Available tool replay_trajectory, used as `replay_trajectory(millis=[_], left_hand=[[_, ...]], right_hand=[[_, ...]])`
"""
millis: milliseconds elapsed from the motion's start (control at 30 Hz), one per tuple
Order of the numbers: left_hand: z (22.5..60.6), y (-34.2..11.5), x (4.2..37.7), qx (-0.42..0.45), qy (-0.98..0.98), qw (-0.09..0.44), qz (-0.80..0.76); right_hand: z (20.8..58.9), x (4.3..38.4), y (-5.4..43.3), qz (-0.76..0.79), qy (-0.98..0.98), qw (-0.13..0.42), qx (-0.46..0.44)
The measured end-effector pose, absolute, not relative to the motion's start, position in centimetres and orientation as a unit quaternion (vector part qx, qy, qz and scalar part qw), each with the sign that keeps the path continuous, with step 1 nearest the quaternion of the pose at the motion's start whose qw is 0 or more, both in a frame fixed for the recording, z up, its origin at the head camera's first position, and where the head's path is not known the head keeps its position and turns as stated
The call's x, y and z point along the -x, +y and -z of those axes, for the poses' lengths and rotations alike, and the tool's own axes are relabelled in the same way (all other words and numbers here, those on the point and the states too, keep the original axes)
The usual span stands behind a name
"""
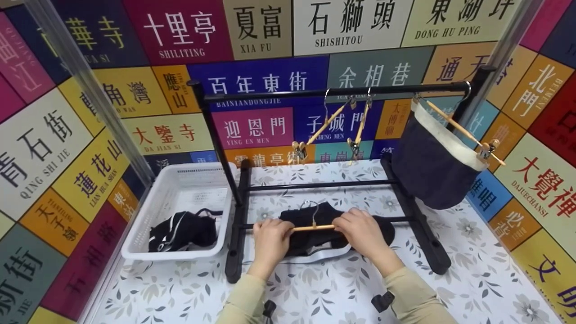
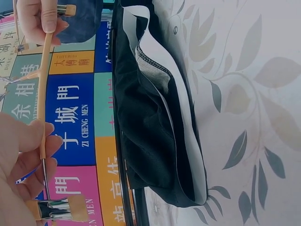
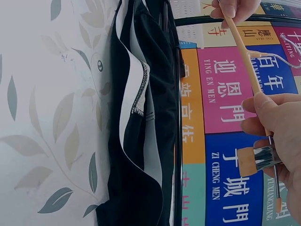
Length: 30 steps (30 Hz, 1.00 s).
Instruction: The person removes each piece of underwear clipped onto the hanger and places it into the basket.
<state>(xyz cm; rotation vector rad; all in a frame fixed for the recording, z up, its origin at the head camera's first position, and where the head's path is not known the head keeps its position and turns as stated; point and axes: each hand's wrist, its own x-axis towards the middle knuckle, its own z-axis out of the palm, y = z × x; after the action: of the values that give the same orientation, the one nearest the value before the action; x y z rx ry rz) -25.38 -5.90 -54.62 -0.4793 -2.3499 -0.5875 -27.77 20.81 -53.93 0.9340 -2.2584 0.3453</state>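
Note:
Both hands hold a wooden clip hanger [image 1: 302, 228] with a metal hook, level above a black garment [image 2: 146, 122]. My left hand [image 1: 271, 238] pinches one end of the hanger bar between thumb and fingers. The other end is gripped by my right hand [image 1: 363, 231]. Beside the left fingers a wood-and-metal clip [image 2: 59, 209] shows in the left wrist view; another clip [image 3: 256, 160] sits by the right fingers. The garment lies on the table, its white-lined waist opening [image 3: 127, 103] towards me and apart from both clips.
A black rack [image 1: 288, 94] stands around the garment. Two bare clip hangers [image 1: 330, 121] hang from its bar, and a dark garment with a pale waistband [image 1: 438, 157] hangs at the right. Left of the rack, a white basket [image 1: 130, 243] holds black clothing [image 1: 193, 231]. Sign-printed panels enclose the table.

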Motion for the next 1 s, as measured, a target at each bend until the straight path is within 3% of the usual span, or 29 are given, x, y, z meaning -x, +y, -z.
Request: replay_trajectory(millis=[367,1000], left_hand=[[54.1,-5.6,25.4,0.191,-0.902,0.314,0.225],[53.6,-4.4,24.7,0.231,-0.898,0.304,0.22]], right_hand=[[53.9,27.8,21.6,-0.146,-0.858,0.345,-0.35],[55.0,27.4,23.3,-0.172,-0.884,0.325,-0.289]])
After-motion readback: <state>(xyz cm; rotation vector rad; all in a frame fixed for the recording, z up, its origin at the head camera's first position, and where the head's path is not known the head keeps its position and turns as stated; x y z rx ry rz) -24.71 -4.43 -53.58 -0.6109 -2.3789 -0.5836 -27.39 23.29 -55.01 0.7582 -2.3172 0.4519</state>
